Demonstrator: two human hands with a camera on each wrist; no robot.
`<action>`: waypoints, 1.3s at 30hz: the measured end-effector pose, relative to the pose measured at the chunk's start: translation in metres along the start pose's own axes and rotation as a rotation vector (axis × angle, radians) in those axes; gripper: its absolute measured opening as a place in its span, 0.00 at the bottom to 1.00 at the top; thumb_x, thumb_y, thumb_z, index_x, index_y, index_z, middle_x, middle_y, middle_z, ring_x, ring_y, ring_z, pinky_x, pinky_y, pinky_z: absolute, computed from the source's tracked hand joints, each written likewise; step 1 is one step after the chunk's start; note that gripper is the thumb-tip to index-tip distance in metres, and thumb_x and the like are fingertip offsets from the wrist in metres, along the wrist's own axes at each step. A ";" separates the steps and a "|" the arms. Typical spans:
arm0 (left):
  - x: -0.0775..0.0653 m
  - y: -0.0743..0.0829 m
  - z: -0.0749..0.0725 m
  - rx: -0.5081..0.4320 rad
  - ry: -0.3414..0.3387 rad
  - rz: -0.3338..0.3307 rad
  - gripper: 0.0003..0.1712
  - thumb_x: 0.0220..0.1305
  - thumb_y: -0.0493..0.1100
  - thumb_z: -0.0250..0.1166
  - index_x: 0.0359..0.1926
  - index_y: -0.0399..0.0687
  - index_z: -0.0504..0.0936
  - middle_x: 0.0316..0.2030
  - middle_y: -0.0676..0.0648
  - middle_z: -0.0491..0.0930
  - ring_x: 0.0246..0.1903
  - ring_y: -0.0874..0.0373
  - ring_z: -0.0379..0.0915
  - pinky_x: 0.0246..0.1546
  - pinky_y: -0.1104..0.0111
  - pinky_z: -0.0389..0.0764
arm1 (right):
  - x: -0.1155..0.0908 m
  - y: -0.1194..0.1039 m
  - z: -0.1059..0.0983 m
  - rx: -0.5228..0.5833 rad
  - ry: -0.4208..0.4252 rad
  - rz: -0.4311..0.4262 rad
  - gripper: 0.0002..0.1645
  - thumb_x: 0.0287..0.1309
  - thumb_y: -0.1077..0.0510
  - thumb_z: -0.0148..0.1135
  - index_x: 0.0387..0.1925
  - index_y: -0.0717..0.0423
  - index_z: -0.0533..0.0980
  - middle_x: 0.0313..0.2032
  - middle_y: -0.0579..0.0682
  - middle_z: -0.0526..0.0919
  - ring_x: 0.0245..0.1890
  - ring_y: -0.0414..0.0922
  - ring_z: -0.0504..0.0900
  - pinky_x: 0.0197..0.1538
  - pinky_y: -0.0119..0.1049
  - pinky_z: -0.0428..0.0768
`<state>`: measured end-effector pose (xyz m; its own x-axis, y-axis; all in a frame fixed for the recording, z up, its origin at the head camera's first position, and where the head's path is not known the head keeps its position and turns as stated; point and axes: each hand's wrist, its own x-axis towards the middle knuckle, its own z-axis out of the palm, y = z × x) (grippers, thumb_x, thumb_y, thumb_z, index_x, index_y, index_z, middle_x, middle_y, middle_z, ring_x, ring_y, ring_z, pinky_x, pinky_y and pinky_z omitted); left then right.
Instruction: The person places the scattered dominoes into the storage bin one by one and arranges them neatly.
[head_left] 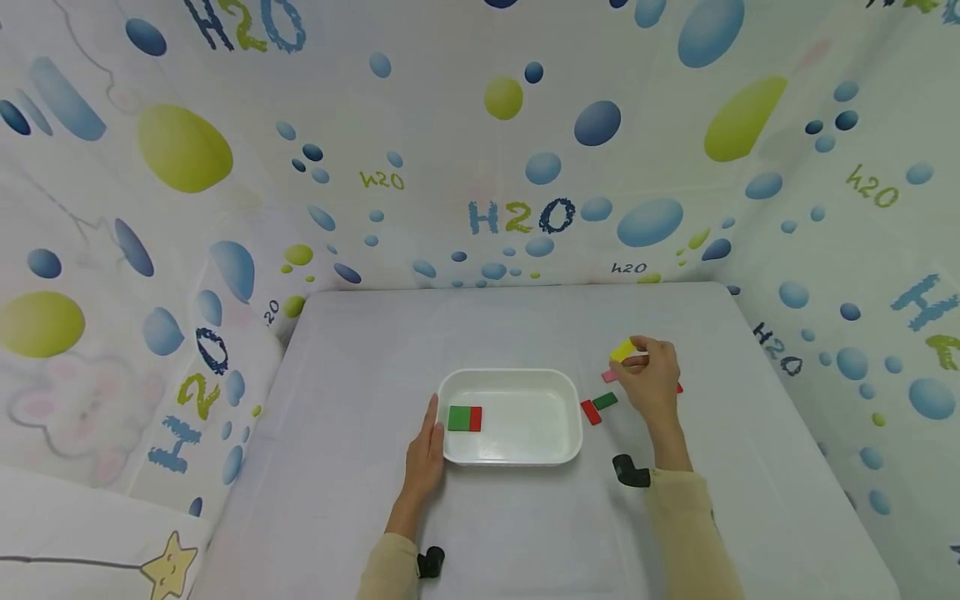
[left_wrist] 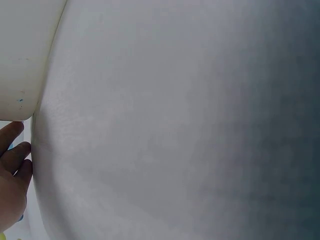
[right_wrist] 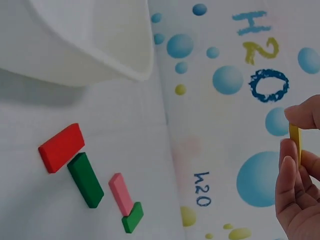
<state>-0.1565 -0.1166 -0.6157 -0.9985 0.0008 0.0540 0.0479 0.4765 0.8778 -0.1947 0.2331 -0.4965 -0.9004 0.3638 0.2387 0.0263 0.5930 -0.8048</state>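
Yellow block (head_left: pixel 622 350) is pinched in the right hand (head_left: pixel 654 379); keep it level, while the flat left hand (head_left: pixel 426 454) steadies the white tray (head_left: pixel 572 433).

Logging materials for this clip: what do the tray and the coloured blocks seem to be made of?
White tray: likely glossy moulded plastic, given its rounded rim and soft sheen. Yellow block in the right hand and red block: flat, matte, evenly coloured, possibly painted wood or plastic.

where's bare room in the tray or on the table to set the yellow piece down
Free: the tray floor right of the green and red pieces, and the table behind the tray. Crowded: the strip between tray and right hand, with loose blocks.
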 end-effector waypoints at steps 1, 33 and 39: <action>0.000 0.000 0.000 0.001 0.000 -0.003 0.29 0.78 0.48 0.41 0.77 0.54 0.53 0.73 0.44 0.58 0.72 0.44 0.57 0.71 0.49 0.60 | 0.000 -0.003 0.001 0.007 -0.006 -0.004 0.28 0.53 0.63 0.71 0.55 0.66 0.73 0.48 0.62 0.71 0.40 0.53 0.81 0.35 0.08 0.68; -0.003 -0.005 -0.001 -0.007 -0.004 0.000 0.29 0.78 0.48 0.40 0.77 0.56 0.52 0.74 0.44 0.58 0.72 0.44 0.56 0.71 0.48 0.60 | -0.028 -0.061 0.088 0.093 -0.281 -0.179 0.27 0.49 0.64 0.73 0.53 0.63 0.76 0.47 0.59 0.74 0.36 0.49 0.82 0.44 0.42 0.86; -0.003 -0.006 -0.001 -0.003 -0.006 0.000 0.29 0.78 0.49 0.40 0.77 0.56 0.53 0.74 0.44 0.58 0.72 0.44 0.56 0.71 0.48 0.60 | -0.036 -0.061 0.106 0.063 -0.346 -0.162 0.27 0.49 0.63 0.73 0.53 0.62 0.76 0.47 0.57 0.74 0.35 0.46 0.81 0.43 0.37 0.85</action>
<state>-0.1537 -0.1202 -0.6202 -0.9986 0.0059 0.0518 0.0484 0.4736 0.8794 -0.2103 0.1077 -0.5133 -0.9842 -0.0014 0.1770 -0.1458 0.5735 -0.8061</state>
